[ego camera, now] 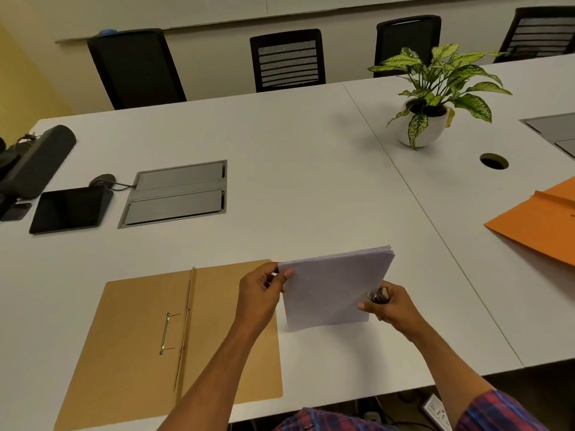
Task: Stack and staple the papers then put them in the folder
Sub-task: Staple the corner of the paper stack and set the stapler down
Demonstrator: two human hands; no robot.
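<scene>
Left hand (259, 293) fingers pinch the paper stack (333, 290) at 9 o'clock; right hand (393, 307) fingers are clamped on the stapler (380, 295) at 3 o'clock: square the edges first.

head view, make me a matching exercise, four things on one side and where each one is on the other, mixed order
Things:
1. paper stack
2. brown folder
3. orange folder
4. potted plant

Places:
A. lying open on the table's near edge, under the left forearm
B. at the right edge of the view
C. held between both hands
D. standing far right on the table, beyond the papers

Pairs: 1-C, 2-A, 3-B, 4-D
</scene>
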